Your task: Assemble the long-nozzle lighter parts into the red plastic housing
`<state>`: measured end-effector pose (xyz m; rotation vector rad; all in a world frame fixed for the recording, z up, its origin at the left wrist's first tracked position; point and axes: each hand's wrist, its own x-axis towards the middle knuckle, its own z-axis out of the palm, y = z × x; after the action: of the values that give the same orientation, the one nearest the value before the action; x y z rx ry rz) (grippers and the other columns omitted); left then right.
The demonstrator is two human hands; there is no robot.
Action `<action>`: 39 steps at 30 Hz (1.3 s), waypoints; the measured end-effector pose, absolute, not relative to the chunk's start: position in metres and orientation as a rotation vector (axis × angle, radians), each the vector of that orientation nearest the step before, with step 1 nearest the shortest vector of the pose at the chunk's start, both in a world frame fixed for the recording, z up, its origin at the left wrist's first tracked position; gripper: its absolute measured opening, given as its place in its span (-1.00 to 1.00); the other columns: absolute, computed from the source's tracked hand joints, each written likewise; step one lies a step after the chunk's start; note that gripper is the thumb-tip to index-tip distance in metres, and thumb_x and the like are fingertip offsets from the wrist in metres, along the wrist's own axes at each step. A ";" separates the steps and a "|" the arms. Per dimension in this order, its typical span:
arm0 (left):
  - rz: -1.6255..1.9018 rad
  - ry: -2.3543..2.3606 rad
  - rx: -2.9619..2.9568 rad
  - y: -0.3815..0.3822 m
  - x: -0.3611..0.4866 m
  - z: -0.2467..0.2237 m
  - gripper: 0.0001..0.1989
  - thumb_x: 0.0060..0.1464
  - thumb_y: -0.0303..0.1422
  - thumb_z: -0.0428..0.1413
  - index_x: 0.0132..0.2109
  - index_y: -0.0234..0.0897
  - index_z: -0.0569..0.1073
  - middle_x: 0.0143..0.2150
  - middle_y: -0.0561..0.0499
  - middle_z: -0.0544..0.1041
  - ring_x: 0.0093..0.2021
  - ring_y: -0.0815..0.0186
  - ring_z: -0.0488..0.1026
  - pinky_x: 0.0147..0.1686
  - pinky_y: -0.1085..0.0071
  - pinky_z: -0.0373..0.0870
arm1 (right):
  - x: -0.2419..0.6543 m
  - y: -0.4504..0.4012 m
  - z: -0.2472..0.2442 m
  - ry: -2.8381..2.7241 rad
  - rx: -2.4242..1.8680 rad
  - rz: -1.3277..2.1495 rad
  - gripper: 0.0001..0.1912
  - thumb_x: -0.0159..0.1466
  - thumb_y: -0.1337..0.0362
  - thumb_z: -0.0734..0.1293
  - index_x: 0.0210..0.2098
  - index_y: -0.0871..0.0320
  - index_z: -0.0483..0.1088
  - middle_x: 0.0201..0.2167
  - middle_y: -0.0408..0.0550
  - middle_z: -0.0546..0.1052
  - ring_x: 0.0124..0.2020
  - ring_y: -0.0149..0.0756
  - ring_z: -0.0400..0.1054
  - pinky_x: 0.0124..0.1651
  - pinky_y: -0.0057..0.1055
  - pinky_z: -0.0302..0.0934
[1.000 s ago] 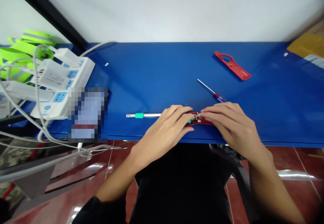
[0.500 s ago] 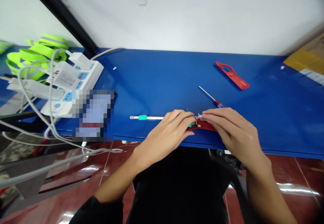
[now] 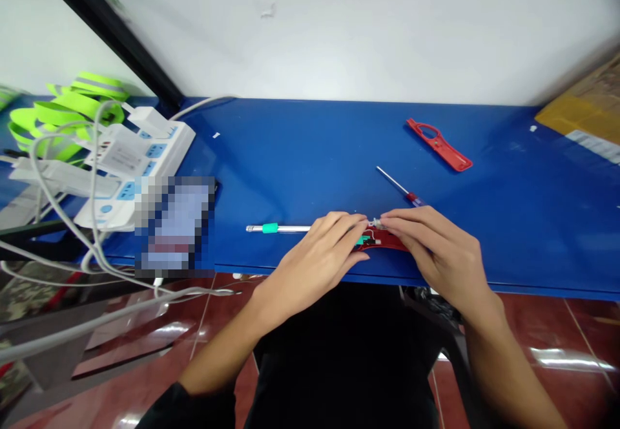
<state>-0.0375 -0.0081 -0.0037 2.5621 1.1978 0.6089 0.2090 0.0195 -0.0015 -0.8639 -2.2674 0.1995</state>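
Observation:
A red plastic part [image 3: 390, 241] with small green and metal pieces on it lies at the near edge of the blue table [image 3: 310, 157], partly hidden by my fingers. My left hand [image 3: 314, 258] holds its left end, fingertips on the green piece [image 3: 363, 240]. My right hand [image 3: 431, 245] grips its right end and a small metal fitting [image 3: 375, 223]. Left of my left hand lies a silver rod with a green band [image 3: 278, 228]. Just beyond my right fingers lies a small red-handled screwdriver [image 3: 400, 188]. A second red plastic part [image 3: 438, 145] lies farther back.
A white power strip [image 3: 140, 157] with plugs and tangled white cables stands at the left, near neon green straps [image 3: 65, 112]. A pixelated object [image 3: 174, 225] lies by the table edge. A cardboard box [image 3: 586, 109] sits at the back right, and a white wall [image 3: 310, 28] rises behind the table.
The whole scene has shifted slightly in view as my head moved. Both hands remain on the red part, and their grip looks much the same.

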 end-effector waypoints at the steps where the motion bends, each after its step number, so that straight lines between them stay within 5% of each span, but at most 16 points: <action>1: 0.605 1.199 2.568 -0.008 -0.038 -0.004 -0.49 0.52 -0.20 0.02 0.42 -0.40 0.31 0.37 -0.21 0.47 0.34 0.08 0.37 0.36 0.08 0.40 | 0.209 0.019 -0.001 -2.263 -0.863 0.203 -0.57 0.40 0.58 0.37 0.18 0.11 0.48 0.07 0.00 0.64 0.03 -0.29 0.55 0.14 -0.23 0.45; 26: 0.605 1.206 2.480 -0.010 -0.038 0.002 -0.68 0.51 -0.25 0.06 0.29 -0.24 0.38 0.37 -0.13 0.48 0.35 0.12 0.39 0.30 0.06 0.40 | 0.217 0.017 -0.001 -2.351 -0.898 0.120 -0.62 0.41 0.57 0.37 0.16 0.17 0.48 0.10 0.07 0.63 0.04 -0.19 0.52 0.10 -0.17 0.36; 39: 0.635 1.199 2.438 -0.010 -0.038 0.001 -0.57 0.49 -0.25 0.09 0.38 -0.26 0.30 0.32 -0.17 0.51 0.33 0.10 0.41 0.30 0.05 0.42 | 0.219 0.018 0.007 -2.478 -0.867 0.155 -0.70 0.49 0.51 0.29 0.14 0.14 0.47 0.08 0.02 0.64 0.11 -0.19 0.49 0.11 -0.20 0.28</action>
<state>-0.0382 -0.0096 0.0011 2.4376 1.1994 0.6348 0.2189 0.0182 0.0074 -0.8668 -2.4779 0.1548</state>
